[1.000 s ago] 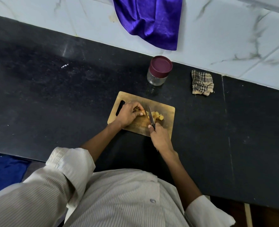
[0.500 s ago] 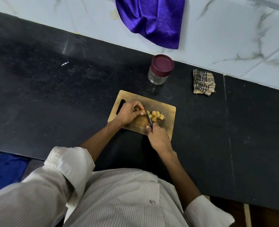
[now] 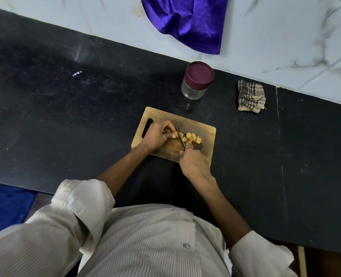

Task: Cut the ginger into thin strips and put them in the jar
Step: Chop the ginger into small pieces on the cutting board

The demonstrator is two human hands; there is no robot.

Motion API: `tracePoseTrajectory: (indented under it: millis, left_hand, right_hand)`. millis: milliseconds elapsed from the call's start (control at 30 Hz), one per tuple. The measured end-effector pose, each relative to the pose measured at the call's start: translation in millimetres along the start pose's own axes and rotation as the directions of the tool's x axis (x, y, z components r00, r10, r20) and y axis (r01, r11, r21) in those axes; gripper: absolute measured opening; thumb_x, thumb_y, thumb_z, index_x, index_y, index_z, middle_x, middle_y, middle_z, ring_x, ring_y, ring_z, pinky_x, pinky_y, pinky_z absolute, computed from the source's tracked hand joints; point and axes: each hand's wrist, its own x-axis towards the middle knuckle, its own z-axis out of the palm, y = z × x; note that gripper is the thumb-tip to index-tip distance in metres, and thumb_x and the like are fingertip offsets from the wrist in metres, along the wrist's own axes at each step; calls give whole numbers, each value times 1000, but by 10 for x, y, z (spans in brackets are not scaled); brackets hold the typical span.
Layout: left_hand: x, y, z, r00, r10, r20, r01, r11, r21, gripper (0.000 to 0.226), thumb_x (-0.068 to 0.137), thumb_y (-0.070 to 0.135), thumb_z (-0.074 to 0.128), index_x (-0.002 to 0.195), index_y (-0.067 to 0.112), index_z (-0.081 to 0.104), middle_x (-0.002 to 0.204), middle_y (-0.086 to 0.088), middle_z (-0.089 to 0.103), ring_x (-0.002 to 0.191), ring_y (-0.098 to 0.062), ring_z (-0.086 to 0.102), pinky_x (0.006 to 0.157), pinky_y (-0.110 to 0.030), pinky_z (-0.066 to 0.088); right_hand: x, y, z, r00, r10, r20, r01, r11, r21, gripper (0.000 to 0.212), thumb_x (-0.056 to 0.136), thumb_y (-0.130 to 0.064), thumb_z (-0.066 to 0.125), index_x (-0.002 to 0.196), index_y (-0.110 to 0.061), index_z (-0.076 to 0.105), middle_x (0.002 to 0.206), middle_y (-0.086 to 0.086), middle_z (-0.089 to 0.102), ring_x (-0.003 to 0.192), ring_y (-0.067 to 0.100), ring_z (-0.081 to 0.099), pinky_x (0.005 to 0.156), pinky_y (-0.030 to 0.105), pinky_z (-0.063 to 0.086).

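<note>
The left hand (image 3: pixel 158 136) pretty much swallows the uncut ginger (image 3: pixel 167 129), only a sliver peeks out. The knife (image 3: pixel 180 138) handle is buried in the right hand (image 3: pixel 193 162). The purple cloth (image 3: pixel 187 21) is chopped off by the top edge.

Yellow cut ginger pieces (image 3: pixel 190 138) lie in a small loose heap near the middle of the wooden cutting board (image 3: pixel 204 134) — an uncut piece (image 3: pixel 167 129) sits just left of them. The glass jar (image 3: pixel 195 81) stands upright beyond the board's far edge — maroon lid on.
</note>
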Motion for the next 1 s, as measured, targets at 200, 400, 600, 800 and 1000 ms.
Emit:
tracePoseTrajectory:
  millis: [200, 400, 600, 800, 1000]
  left_hand:
    - [1, -20, 16, 1000, 17, -15, -17, 1000, 17, 14, 77, 4, 74, 87, 11, 66, 94, 4, 64, 94, -13, 59, 88, -29, 46]
    - [-2, -23, 24, 999, 35, -33, -34, 999, 32, 14, 76, 3, 75, 86, 7, 67, 92, 2, 64, 93, -16, 60, 90, -36, 47]
    - [-5, -34, 23, 997, 59, -48, -58, 998, 32, 14, 73, 2, 76, 83, 6, 67, 90, -2, 65, 91, -18, 59, 88, -37, 47]
    - [-25, 2, 18, 996, 71, -52, -69, 997, 31, 13, 74, 0, 75, 83, 6, 66, 89, -4, 66, 90, -17, 59, 86, -31, 46]
    - [-63, 18, 75, 998, 59, -29, -58, 998, 38, 14, 74, 0, 74, 82, 8, 66, 88, 3, 63, 91, -16, 58, 89, -38, 47]
  right_hand:
    - [39, -29, -20, 1000, 9, 19, -9, 1000, -2, 31, 106, -26, 40, 130, -8, 47, 116, 14, 65, 106, 30, 64, 84, 41, 51]
    - [82, -61, 24, 1000, 18, 23, -18, 1000, -19, 30, 105, -23, 38, 130, -7, 44, 120, 16, 63, 109, 33, 62, 79, 40, 45]
    - [247, -185, 0, 998, 42, 36, -40, 998, -52, 31, 102, -17, 41, 131, -7, 45, 126, 16, 62, 115, 34, 60, 89, 42, 47]
    - [353, -258, 12, 999, 40, 21, -39, 998, -43, 32, 102, -14, 39, 133, -6, 45, 126, 17, 62, 114, 35, 62, 89, 44, 49]
    - [262, -119, 60, 999, 37, 24, -37, 999, -1, 31, 105, -22, 39, 131, -7, 45, 124, 17, 62, 113, 35, 61, 84, 41, 47]
